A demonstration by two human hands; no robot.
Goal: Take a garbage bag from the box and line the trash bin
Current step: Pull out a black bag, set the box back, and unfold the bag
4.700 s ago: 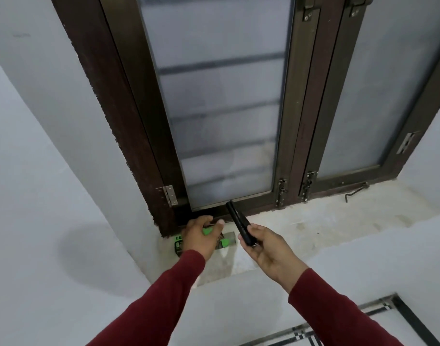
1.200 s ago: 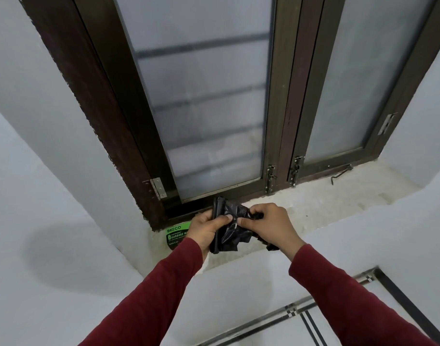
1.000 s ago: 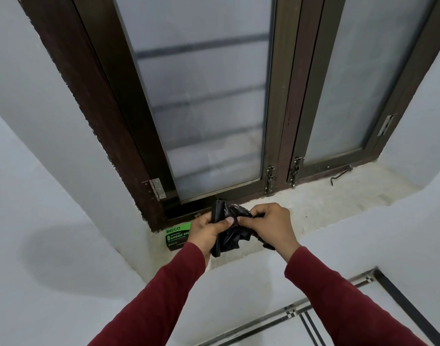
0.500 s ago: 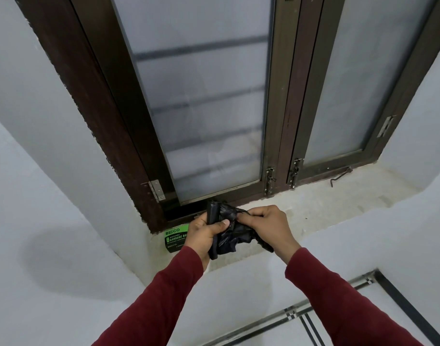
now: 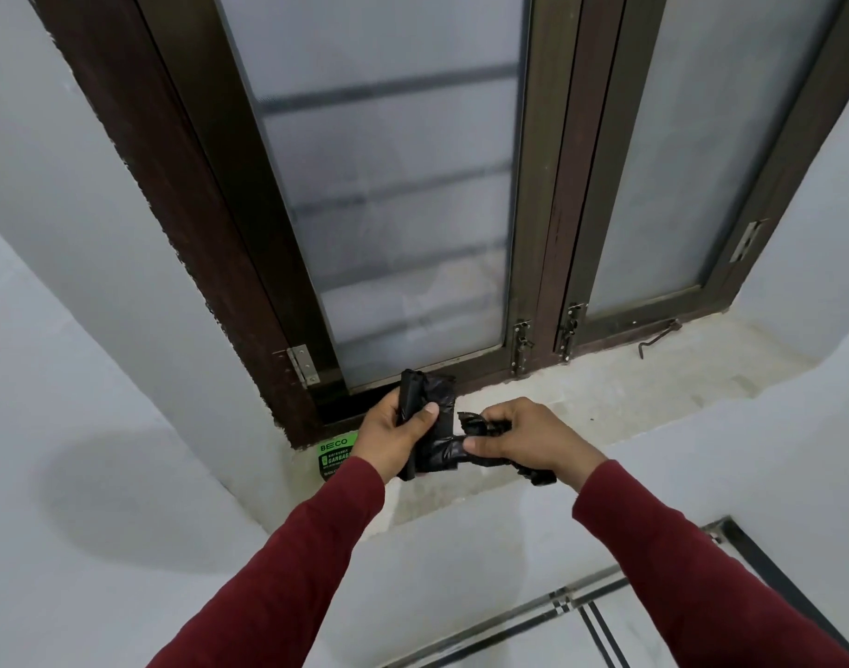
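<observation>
My left hand (image 5: 397, 436) grips a black roll of garbage bags (image 5: 415, 392) upright over the window sill. A black garbage bag (image 5: 444, 453) stretches from the roll to my right hand (image 5: 524, 438), which is closed on its crumpled end. The green and black garbage bag box (image 5: 335, 458) lies on the sill in the left corner, partly hidden behind my left wrist. No trash bin is in view.
A stone window sill (image 5: 605, 392) runs below a dark wooden window frame (image 5: 548, 233) with frosted panes. A metal hook latch (image 5: 658, 337) lies on the sill at right. White walls stand on both sides; tiled floor (image 5: 605, 629) shows below.
My right hand has pulled to the right, drawing the bag out from the roll. My left hand keeps the roll upright. Earlier, the roll was taken from the box.
</observation>
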